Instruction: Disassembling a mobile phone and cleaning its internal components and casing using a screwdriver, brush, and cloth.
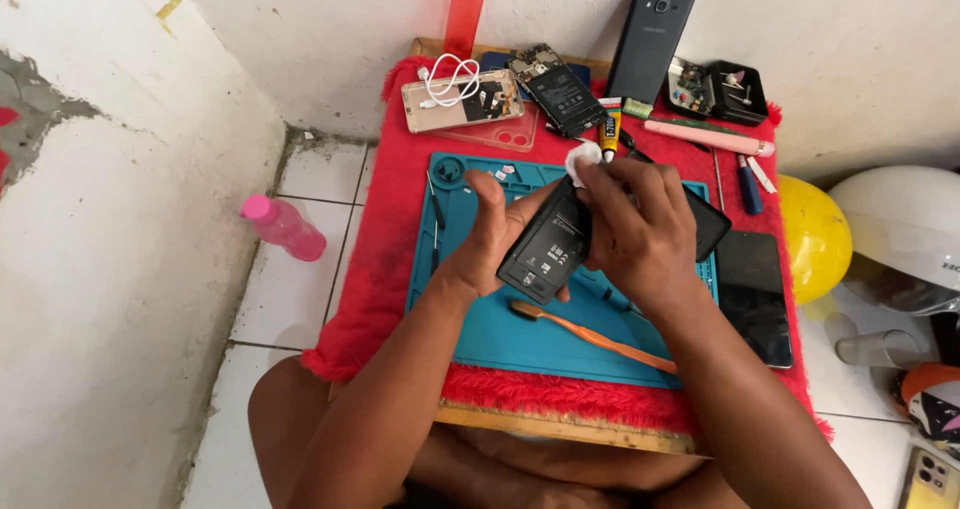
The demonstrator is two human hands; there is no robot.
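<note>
orange toothbrush point(600, 337) | pink bottle point(284, 227) (lying on floor) | yellow ball point(815, 237)

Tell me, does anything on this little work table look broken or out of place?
Yes. Two phones at the back are opened up: a pale one with a white cable coiled on it, and a dark one with its insides bare. The left hand and right hand hold a black phone. A pink bottle lies on the floor.
</note>
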